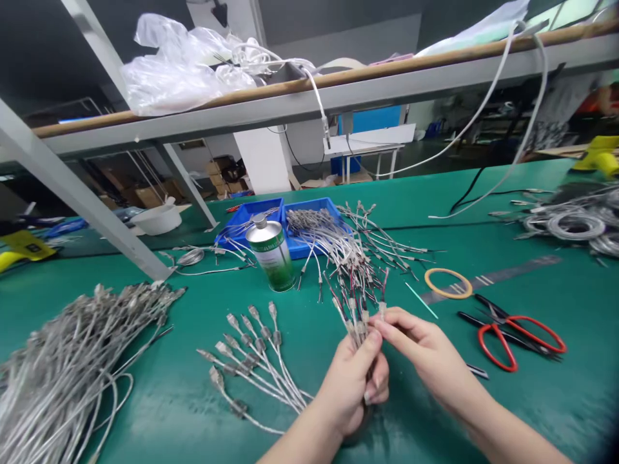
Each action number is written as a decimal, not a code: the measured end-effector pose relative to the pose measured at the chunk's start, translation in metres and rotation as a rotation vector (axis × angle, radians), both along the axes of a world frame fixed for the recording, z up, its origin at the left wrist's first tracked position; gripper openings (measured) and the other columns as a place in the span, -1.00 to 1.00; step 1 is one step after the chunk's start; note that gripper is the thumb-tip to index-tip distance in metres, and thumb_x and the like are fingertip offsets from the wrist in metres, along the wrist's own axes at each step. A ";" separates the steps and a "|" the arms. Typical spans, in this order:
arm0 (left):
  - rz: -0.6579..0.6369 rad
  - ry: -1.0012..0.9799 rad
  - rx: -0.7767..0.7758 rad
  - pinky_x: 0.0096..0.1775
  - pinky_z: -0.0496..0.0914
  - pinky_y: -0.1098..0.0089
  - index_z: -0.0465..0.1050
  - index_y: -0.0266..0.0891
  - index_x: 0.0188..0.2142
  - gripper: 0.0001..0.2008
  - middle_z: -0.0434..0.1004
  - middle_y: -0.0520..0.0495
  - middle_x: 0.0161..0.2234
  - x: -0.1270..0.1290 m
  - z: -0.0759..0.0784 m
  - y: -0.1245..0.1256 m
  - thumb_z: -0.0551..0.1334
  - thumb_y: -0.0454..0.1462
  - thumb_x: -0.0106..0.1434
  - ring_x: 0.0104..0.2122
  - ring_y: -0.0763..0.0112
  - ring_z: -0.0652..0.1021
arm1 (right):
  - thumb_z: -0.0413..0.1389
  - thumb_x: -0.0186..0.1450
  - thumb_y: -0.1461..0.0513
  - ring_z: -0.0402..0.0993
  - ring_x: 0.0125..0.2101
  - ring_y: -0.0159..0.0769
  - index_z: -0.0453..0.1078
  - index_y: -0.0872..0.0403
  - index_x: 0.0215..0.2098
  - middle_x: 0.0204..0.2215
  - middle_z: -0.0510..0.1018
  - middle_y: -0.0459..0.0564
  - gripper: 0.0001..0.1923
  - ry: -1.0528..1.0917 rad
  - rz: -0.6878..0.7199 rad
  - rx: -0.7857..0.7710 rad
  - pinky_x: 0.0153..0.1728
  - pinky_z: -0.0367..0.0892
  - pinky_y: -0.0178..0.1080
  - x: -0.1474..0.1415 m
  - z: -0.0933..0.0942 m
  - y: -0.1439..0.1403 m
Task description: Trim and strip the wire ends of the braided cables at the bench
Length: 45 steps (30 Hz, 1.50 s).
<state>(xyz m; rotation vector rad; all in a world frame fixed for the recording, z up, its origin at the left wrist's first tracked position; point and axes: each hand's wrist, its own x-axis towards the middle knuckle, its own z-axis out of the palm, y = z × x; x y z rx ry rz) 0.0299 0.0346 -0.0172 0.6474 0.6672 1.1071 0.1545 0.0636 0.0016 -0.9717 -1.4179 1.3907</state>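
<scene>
My left hand (355, 380) is closed around a bunch of thin grey cables (355, 303) with metal ends, holding them upright over the green table (435, 412). My right hand (425, 351) pinches the tip of one cable at the top of that bunch with thumb and forefinger. The bunch fans out away from me toward a blue tray (294, 216). A small set of finished-looking cables (256, 361) lies on the mat just left of my left hand.
A big heap of grey cables (68, 367) fills the left. A green metal can (271, 252) stands by the blue tray. Red-handled scissors (512, 332), a yellow tape ring (448, 283) and cable coils (575, 225) lie right. A shelf beam (338, 90) runs overhead.
</scene>
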 end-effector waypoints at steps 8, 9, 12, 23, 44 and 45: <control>0.316 -0.100 -0.149 -0.36 0.35 0.57 0.42 -0.33 -0.34 -0.83 0.46 -0.01 -0.44 -0.007 -0.002 -0.008 0.27 -0.22 0.22 -0.44 0.59 0.45 | 0.23 0.24 0.09 0.26 -0.58 -0.51 0.49 0.09 -0.23 -0.48 0.45 -0.09 -0.75 0.247 -0.010 -0.269 -0.62 0.22 -0.48 0.001 -0.012 -0.009; 0.325 -0.110 -0.167 -0.46 0.31 0.59 0.42 -0.33 -0.34 -0.82 0.42 0.03 -0.50 -0.010 0.000 -0.008 0.28 -0.22 0.21 -0.53 0.62 0.41 | 0.22 0.25 0.09 0.22 -0.62 -0.53 0.49 0.11 -0.24 -0.51 0.43 -0.10 -0.75 0.250 0.039 -0.305 -0.65 0.21 -0.48 0.001 -0.012 -0.011; 0.281 -0.113 -0.212 -0.68 0.02 0.62 0.43 -0.36 -0.32 -0.78 0.32 0.10 -0.62 -0.016 0.005 -0.010 0.35 -0.24 0.13 -0.71 0.72 0.17 | 0.17 0.29 0.07 0.24 -0.67 -0.54 0.49 0.15 -0.27 -0.52 0.43 -0.09 -0.72 0.189 0.213 -0.368 -0.68 0.22 -0.48 0.002 -0.014 -0.017; 0.074 0.008 -0.197 -0.64 -0.09 0.51 0.35 -0.30 -0.45 -0.76 0.16 0.16 -0.76 -0.021 0.010 -0.013 0.33 -0.19 0.12 -0.72 0.64 0.16 | 0.14 0.31 0.07 0.25 -0.74 -0.63 0.39 0.19 -0.45 -0.54 0.47 -0.07 -0.65 0.196 0.352 -0.506 -0.75 0.15 -0.57 0.004 -0.018 -0.027; 0.201 0.040 -0.294 -0.68 -0.01 0.59 0.43 -0.32 -0.44 -0.66 0.49 0.02 -0.58 -0.020 0.023 -0.015 0.49 -0.21 -0.12 -0.75 0.72 0.23 | 0.13 0.21 0.23 0.35 -0.53 -0.24 0.32 0.05 -0.47 -0.57 0.46 -0.08 -0.89 -1.043 0.206 0.074 -0.54 0.18 -0.26 0.073 -0.032 0.045; 0.208 0.049 -0.297 -0.68 0.00 0.59 0.43 -0.32 -0.45 -0.67 0.49 0.01 -0.60 -0.020 0.023 -0.015 0.49 -0.22 -0.12 -0.75 0.71 0.23 | 0.11 0.21 0.23 0.33 -0.55 -0.26 0.31 0.05 -0.47 -0.58 0.45 -0.09 -0.88 -1.019 0.203 0.079 -0.55 0.17 -0.26 0.072 -0.030 0.045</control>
